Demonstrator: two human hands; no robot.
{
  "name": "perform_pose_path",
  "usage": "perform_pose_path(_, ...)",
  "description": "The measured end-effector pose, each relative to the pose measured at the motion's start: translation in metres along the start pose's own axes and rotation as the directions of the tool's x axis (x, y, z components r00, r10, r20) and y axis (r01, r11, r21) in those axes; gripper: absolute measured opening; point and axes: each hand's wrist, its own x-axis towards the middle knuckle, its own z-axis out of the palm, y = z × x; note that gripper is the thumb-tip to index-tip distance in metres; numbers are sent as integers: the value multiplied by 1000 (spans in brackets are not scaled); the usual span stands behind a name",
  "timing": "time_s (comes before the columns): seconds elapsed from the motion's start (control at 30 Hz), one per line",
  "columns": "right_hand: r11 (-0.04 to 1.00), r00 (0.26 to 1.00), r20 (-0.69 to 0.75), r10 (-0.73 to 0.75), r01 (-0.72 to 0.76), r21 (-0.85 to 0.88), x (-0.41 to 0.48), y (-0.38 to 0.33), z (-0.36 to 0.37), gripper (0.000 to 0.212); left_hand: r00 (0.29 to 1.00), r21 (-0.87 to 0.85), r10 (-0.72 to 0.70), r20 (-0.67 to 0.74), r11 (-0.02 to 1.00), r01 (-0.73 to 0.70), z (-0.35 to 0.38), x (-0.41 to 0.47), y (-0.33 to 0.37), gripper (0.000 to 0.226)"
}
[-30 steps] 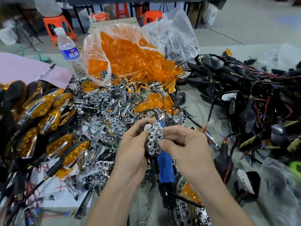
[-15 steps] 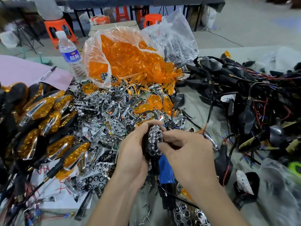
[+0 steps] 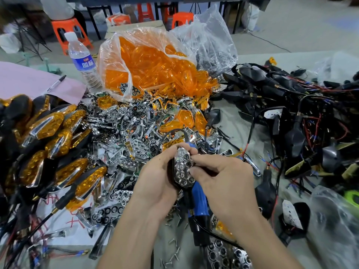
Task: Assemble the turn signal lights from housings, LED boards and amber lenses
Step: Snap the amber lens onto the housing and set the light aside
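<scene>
Both hands hold one turn signal at the table's middle. My left hand point(image 3: 157, 177) cups the black housing, whose chrome reflector with several round LED cells point(image 3: 182, 167) faces up. My right hand point(image 3: 217, 175) pinches the reflector's right edge with fingertips. A blue-handled tool point(image 3: 200, 202) lies on the table right beneath the hands. Loose chrome reflectors point(image 3: 124, 133) are heaped behind. A clear bag of amber lenses point(image 3: 147, 65) stands further back. Black housings with wires point(image 3: 291, 113) are piled at the right.
Finished amber-lensed lights point(image 3: 50, 142) are stacked at the left. A water bottle point(image 3: 82, 59) and a pen on pink paper point(image 3: 29, 80) sit at the back left. Small screws point(image 3: 172, 249) lie near the front edge. Orange stools stand behind the table.
Both hands have shifted slightly left and nearer with the light. The reflector now sits lower in the housing, and my right fingers have slid to its right edge.
</scene>
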Motion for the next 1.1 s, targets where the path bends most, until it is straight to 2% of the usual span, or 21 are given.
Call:
perform_pose_path(0.07, 998, 1000, -19, -5, 6, 56, -1, 4, -1, 77, 1000, -23, -15, 7, 1000, 15, -1, 2, 2, 30)
perform_pose_path(0.2, 993, 997, -80, -17, 26, 117, -3, 9, 0, 53, 999, -42, -33, -42, 999, 31, -1, 5, 0, 25)
perform_pose_path(0.37, 998, 999, -45, -2, -1, -68, -2, -4, 2, 69, 997, -54, -9, -77, 999, 4, 1, 6, -6, 23)
perform_pose_path(0.47, 992, 996, -87, -26, 14, -129, -4, -13, 5, 55, 997, -58, -11, -80, 998, 6, 1, 7, -8, 22)
perform_pose_path(0.53, 994, 995, -102, 24, -35, -102, -8, -16, 8, 40, 997, -53, -1, -81, 999, -4, -2, 8, -8, 29)
perform_pose_path(0.73, 991, 983, -155, 96, -110, -81, -14, -11, 16, 28, 999, -58, 13, -40, 998, -15, -1, 5, -7, 18)
perform_pose_path(0.83, 993, 977, -194, 89, -103, -63, -12, -17, 20, 35, 998, -105, 35, -45, 994, -39, -2, 4, -5, 24)
perform_pose_path(0.97, 993, 976, -201, 84, -99, -65, -8, -19, 24, 26, 996, -123, 74, -44, 989, -79, -1, 1, 0, 28)
perform_pose_path(1.1, 994, 982, -177, 68, -82, -68, -3, -20, 23, 23, 994, -94, 90, -62, 991, -96, 0, 0, 2, 41)
